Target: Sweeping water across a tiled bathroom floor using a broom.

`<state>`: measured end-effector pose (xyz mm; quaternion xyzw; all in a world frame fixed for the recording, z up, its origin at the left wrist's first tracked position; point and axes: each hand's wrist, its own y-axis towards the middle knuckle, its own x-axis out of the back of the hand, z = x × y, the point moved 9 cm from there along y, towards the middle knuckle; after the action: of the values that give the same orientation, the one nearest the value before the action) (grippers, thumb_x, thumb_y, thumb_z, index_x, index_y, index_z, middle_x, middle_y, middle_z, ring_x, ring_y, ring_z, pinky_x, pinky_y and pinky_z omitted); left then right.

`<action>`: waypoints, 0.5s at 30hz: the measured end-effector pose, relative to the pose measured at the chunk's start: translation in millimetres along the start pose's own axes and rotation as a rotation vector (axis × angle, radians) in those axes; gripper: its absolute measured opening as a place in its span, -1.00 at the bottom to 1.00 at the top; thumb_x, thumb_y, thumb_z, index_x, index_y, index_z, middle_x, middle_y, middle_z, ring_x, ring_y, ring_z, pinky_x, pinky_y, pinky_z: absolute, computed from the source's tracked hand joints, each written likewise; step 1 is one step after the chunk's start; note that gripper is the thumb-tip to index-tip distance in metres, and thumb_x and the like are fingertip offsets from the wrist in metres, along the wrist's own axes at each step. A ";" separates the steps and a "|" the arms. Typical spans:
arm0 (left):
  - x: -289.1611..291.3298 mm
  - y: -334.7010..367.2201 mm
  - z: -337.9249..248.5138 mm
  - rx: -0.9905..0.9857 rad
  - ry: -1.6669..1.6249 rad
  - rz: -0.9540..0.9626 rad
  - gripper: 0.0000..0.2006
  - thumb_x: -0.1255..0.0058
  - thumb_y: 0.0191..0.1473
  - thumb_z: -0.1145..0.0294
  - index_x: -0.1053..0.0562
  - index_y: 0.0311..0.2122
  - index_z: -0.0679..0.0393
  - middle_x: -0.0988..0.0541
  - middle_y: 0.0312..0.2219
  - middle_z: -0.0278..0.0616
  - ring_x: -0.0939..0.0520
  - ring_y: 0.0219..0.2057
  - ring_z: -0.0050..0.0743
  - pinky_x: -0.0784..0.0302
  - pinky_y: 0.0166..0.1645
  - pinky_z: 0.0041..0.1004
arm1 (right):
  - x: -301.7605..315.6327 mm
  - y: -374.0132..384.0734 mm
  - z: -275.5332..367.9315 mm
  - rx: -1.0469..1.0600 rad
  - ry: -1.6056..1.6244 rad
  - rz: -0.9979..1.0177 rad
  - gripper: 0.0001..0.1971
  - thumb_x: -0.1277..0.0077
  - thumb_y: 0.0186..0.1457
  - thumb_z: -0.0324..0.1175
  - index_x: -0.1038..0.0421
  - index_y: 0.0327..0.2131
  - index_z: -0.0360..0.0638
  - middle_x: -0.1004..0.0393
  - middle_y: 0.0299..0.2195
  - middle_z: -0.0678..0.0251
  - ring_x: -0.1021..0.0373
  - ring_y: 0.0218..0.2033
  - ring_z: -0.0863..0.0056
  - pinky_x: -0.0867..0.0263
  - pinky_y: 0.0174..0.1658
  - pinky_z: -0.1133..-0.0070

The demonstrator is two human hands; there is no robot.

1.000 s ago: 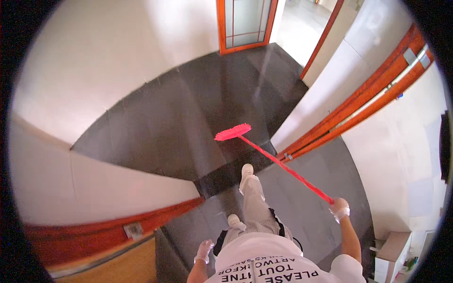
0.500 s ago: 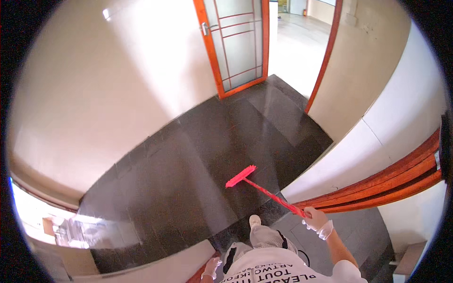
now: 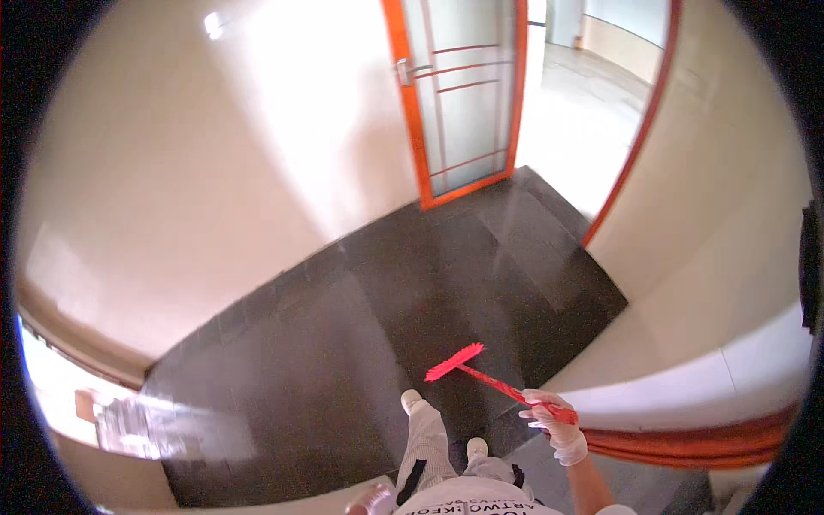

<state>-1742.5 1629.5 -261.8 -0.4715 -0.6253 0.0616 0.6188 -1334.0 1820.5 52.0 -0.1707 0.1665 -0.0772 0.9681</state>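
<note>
My right hand point(image 3: 554, 422), in a thin clear glove, is closed round the handle of a red floor brush point(image 3: 455, 362). The handle slants down and left from the hand to a wide bristled head, low over or on the dark floor point(image 3: 318, 369); contact cannot be made out. The handle's end sticks out past my fingers. Low beside my body, my left hand point(image 3: 372, 498) is partly cut off by the lower edge. Its fingers are smeared by motion, and nothing can be seen in it.
Ahead, a glass door point(image 3: 463, 94) with an orange frame stands ajar beside a bright doorway point(image 3: 575, 120). A pale wall point(image 3: 172, 197) runs along the left. To the right are a white wall panel point(image 3: 669, 390) and an orange wooden trim point(image 3: 687, 446).
I have stepped forward, one foot now ahead of the other. My right hand has carried the brush, and the handle's end now shows beyond it. The door appears lower and further right.
</note>
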 end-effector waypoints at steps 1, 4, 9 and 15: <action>8.7 2.4 8.1 -0.082 0.102 -0.012 -0.81 0.21 -0.15 0.26 -0.38 -0.36 -0.05 -0.43 -0.35 -0.30 -0.41 -0.28 -0.36 -0.32 -0.20 -0.45 | -17.8 20.6 2.2 0.002 -0.015 0.078 -0.73 0.00 -0.17 -0.39 -0.31 -0.30 -0.17 -0.33 -0.29 0.33 -0.36 -0.41 0.54 -0.27 -0.46 0.73; 76.1 -10.8 64.2 -0.025 -0.136 -0.268 -0.81 0.21 -0.17 0.39 -0.34 -0.36 0.11 -0.39 -0.33 -0.08 -0.37 -0.20 -0.17 -0.28 -0.16 -0.35 | -50.7 72.2 15.3 -0.025 0.050 -0.010 -0.96 0.06 -0.17 -0.45 -0.32 -0.53 -0.14 -0.35 -0.48 0.38 -0.26 -0.58 0.64 -0.22 -0.47 0.71; 100.1 -26.4 168.6 0.618 -1.504 -0.539 -0.69 0.24 -0.16 0.19 -0.33 -0.31 0.15 -0.42 -0.43 -0.09 -0.42 -0.30 -0.23 -0.29 -0.21 -0.36 | -152.9 152.8 48.2 0.008 0.006 0.084 -0.83 0.09 -0.17 -0.40 -0.12 -0.66 -0.09 -0.19 -0.67 0.47 -0.15 -0.60 0.71 -0.11 -0.45 0.72; 71.1 -23.5 189.8 0.659 -1.198 -0.245 -0.74 0.26 -0.14 0.20 -0.41 -0.51 0.14 -0.44 -0.58 -0.13 -0.46 -0.40 -0.23 -0.34 -0.28 -0.36 | -252.8 236.4 93.5 0.312 0.010 0.240 -0.96 0.16 -0.14 -0.50 -0.23 -0.51 -0.20 -0.24 -0.47 0.31 -0.19 -0.50 0.54 -0.15 -0.38 0.67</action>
<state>-1897.5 1760.1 -238.4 -0.0699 -0.8566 0.4274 0.2806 -1515.3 2121.1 125.5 0.0029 0.1765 0.0130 0.9842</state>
